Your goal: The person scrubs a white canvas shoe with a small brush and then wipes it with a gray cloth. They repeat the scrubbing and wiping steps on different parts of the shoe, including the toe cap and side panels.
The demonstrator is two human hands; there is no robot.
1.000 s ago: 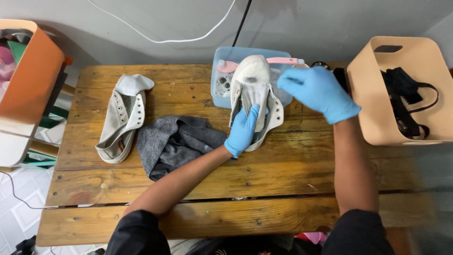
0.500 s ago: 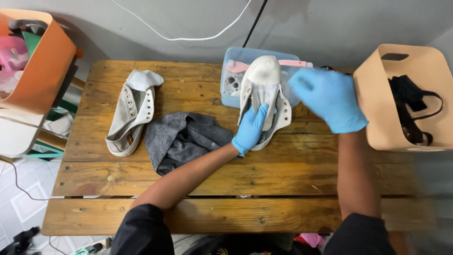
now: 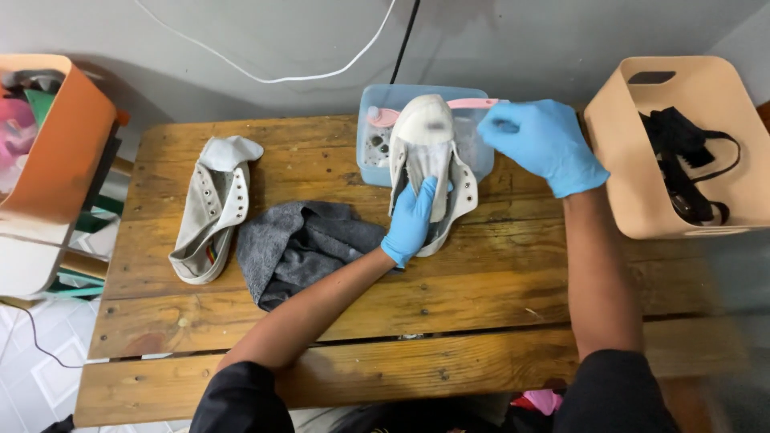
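My left hand (image 3: 411, 222), in a blue glove, grips a white lace-less sneaker (image 3: 429, 152) by its tongue and holds it tilted, toe up, over a clear blue plastic tub (image 3: 370, 168). My right hand (image 3: 541, 144), also gloved in blue, is closed on the handle of a pink brush (image 3: 473, 104) whose head reaches across the tub behind the sneaker's toe. A second white sneaker (image 3: 210, 210) lies on the left of the wooden table (image 3: 337, 321). A dark grey cloth (image 3: 301, 244) lies crumpled between the two shoes.
A beige plastic basket (image 3: 634, 160) with black straps inside stands at the table's right end. An orange bin (image 3: 60, 156) stands off the left edge. A white cable (image 3: 281, 76) and a black cable (image 3: 405, 40) run along the grey wall behind.
My right hand has shifted slightly with the brush by the tub. My left hand keeps its hold on the sneaker. The view has moved a little.
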